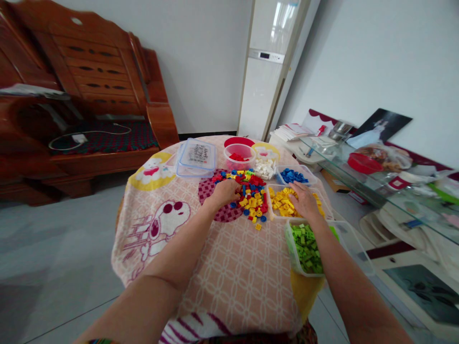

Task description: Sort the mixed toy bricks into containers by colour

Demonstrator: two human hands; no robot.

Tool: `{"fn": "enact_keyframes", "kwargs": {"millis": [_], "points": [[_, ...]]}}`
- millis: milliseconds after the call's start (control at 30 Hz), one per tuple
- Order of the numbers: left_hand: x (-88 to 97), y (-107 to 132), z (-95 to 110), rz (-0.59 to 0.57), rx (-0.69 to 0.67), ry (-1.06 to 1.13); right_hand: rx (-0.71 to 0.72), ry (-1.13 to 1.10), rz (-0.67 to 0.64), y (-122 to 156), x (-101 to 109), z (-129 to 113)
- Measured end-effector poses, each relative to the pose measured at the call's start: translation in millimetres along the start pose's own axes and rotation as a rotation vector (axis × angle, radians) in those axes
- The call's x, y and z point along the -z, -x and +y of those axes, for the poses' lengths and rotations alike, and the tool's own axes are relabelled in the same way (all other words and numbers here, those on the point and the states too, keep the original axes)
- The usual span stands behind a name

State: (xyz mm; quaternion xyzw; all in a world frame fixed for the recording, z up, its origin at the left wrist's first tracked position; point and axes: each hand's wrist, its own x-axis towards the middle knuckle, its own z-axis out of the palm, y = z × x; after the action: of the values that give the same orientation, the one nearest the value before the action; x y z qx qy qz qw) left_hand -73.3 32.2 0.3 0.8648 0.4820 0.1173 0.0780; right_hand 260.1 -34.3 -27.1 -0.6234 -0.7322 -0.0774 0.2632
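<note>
A mixed pile of small red, yellow and blue toy bricks (254, 203) lies on the cloth in the middle of the table. My left hand (225, 192) is at the pile's left edge, fingers bent in among the pieces; whatever they pinch is too small to make out. Over a clear plastic box of yellow bricks (281, 203) is my right hand (306, 200), thumb and fingers apart, with no brick visible in it. Behind that box stands another with blue bricks (292, 176). Green bricks (305, 248) fill a box nearer me, partly covered by my right forearm.
A round tub (239, 155) with red bricks and a heap of white bricks (264, 168) are at the back. Stacked clear lids (197, 157) lie back left. To the right runs a cluttered glass shelf (380, 184); a wooden bench (96, 91) stands at the left.
</note>
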Motion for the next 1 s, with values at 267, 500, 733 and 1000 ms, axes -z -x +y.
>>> {"fn": "enact_keyframes", "kwargs": {"millis": [267, 500, 733, 1000], "points": [[-1.5, -1.0, 6.2, -0.009, 0.027, -0.011, 0.004, 0.009, 0.004, -0.5, 0.2, 0.3], [3.4, -1.0, 2.9, 0.038, 0.021, 0.099, -0.01, 0.005, -0.006, -0.3, 0.7, -1.3], [6.3, -4.9, 19.1, 0.122, -0.109, 0.482, -0.005, 0.013, -0.018, -0.6, 1.2, 0.0], [-28.6, 3.3, 82.1, 0.149, -0.371, 0.86, 0.009, 0.003, 0.007, -0.1, -0.5, 1.2]]}}
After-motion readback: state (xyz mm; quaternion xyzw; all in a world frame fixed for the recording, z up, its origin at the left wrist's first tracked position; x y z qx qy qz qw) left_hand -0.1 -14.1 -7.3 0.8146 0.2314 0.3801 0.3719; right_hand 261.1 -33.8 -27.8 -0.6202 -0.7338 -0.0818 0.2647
